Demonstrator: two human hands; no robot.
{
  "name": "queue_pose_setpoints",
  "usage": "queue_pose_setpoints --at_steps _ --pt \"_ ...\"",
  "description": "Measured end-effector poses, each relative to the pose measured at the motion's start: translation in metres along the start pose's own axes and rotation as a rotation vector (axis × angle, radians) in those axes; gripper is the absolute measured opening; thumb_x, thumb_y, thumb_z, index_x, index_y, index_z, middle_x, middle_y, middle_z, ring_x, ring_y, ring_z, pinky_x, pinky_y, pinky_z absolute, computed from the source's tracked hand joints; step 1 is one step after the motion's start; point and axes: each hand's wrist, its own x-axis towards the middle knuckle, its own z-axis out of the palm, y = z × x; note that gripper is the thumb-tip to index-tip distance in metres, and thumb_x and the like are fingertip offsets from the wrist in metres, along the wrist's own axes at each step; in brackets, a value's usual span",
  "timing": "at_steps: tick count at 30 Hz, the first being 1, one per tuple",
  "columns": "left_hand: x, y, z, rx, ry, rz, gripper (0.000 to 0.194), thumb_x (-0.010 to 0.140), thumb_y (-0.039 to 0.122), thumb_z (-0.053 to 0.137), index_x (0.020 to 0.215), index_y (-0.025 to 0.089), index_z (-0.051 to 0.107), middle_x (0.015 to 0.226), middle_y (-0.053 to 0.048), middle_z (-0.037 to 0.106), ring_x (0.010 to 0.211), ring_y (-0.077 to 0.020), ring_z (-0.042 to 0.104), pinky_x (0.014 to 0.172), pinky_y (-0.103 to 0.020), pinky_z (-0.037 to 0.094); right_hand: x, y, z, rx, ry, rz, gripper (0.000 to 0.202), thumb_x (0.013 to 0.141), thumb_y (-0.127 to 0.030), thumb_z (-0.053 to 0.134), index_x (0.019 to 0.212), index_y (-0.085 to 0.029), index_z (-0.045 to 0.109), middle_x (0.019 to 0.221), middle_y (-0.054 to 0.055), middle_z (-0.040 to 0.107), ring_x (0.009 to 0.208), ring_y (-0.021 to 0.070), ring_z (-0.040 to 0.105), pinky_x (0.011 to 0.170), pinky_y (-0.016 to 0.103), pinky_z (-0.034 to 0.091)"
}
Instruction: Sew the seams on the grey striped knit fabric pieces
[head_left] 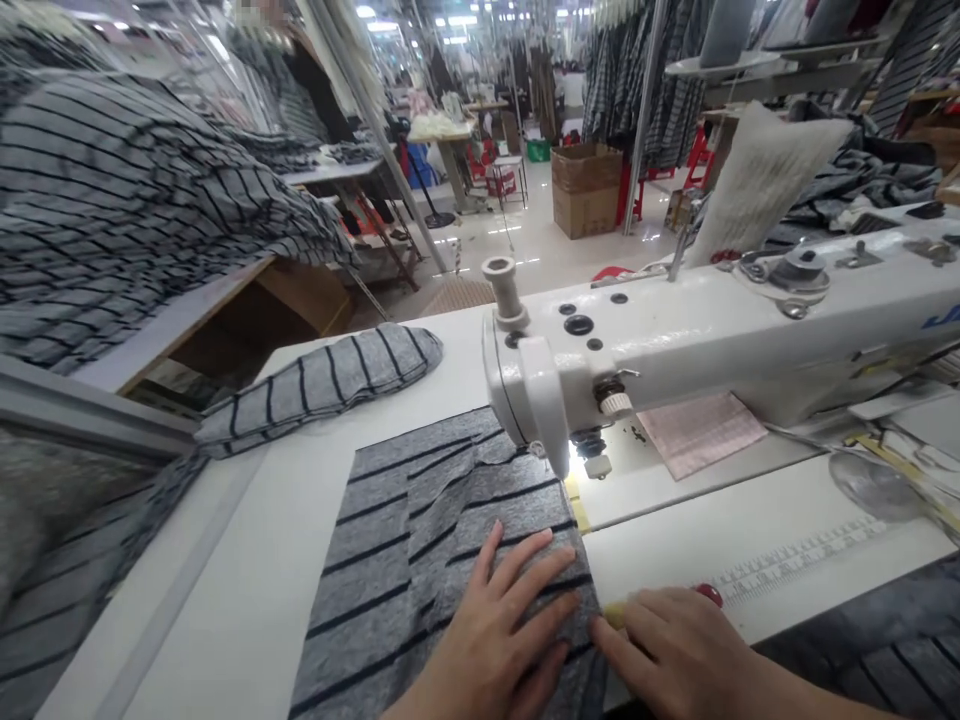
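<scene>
A grey knit fabric piece with black stripes (375, 560) lies on the sewing machine table, its far right corner under the machine head (540, 390). My left hand (502, 620) is spread flat on this fabric, fingers apart, pressing near its right edge. My right hand (675, 640) is beside it, fingers curled, with fingertips at the fabric's right edge; the grip is partly hidden. A yellow piece (615, 613) and a shiny red knob (709, 595) show around the right hand; whether it holds them I cannot tell. The lit needle area is partly hidden by the head.
A folded striped piece (330, 380) lies at the table's back left. A pink cloth swatch (701, 435) sits under the machine arm, and a printed ruler scale (802, 560) runs along the right. Heaped striped fabric (150, 200) stands left; a cardboard box (587, 190) is on the floor behind.
</scene>
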Motion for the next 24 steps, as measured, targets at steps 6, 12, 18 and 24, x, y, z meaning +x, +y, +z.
queue_pose_setpoints --at_steps 6,12,18,24 --pt "0.011 -0.022 -0.006 0.000 -0.027 -0.017 0.040 0.083 0.008 0.052 0.119 0.025 0.062 0.136 -0.006 0.060 0.133 -0.0276 0.048 0.112 -0.065 0.033 0.018 0.014 0.010 -0.044 0.012 -0.017 0.024 0.096 -0.007 0.037 0.098 -0.016 0.058 0.061 -0.001 0.056 0.050 0.0161 0.050 0.047 0.032 0.028" --pt "0.029 -0.047 -0.016 -0.093 0.087 -0.045 0.025 0.091 0.015 0.050 0.109 0.023 0.065 0.127 -0.007 0.065 0.124 -0.0257 0.055 0.113 -0.059 0.035 0.039 0.034 0.007 0.005 -0.211 -0.015 0.020 0.084 -0.005 0.053 0.099 -0.016 0.058 0.071 0.000 0.059 0.058 0.0172 0.054 0.052 0.032 0.033" --pt "0.041 -0.069 -0.014 -0.101 0.113 0.020 0.023 0.096 0.018 0.045 0.109 0.021 0.065 0.110 -0.004 0.071 0.106 -0.0196 0.063 0.116 -0.052 0.033 0.057 0.056 0.013 -0.022 -0.275 -0.079 0.031 0.081 0.000 0.048 0.104 -0.016 0.059 0.076 0.004 0.064 0.061 0.0172 0.057 0.051 0.030 0.034" --pt "0.050 -0.093 -0.009 -0.019 0.106 -0.007 0.021 0.092 0.021 0.048 0.093 0.024 0.068 0.086 -0.003 0.069 0.097 -0.0211 0.065 0.110 -0.053 0.039 0.071 0.071 0.027 -0.069 -0.307 -0.024 0.032 0.085 -0.007 0.051 0.114 -0.019 0.060 0.089 0.007 0.070 0.069 0.0194 0.063 0.058 0.029 0.043"
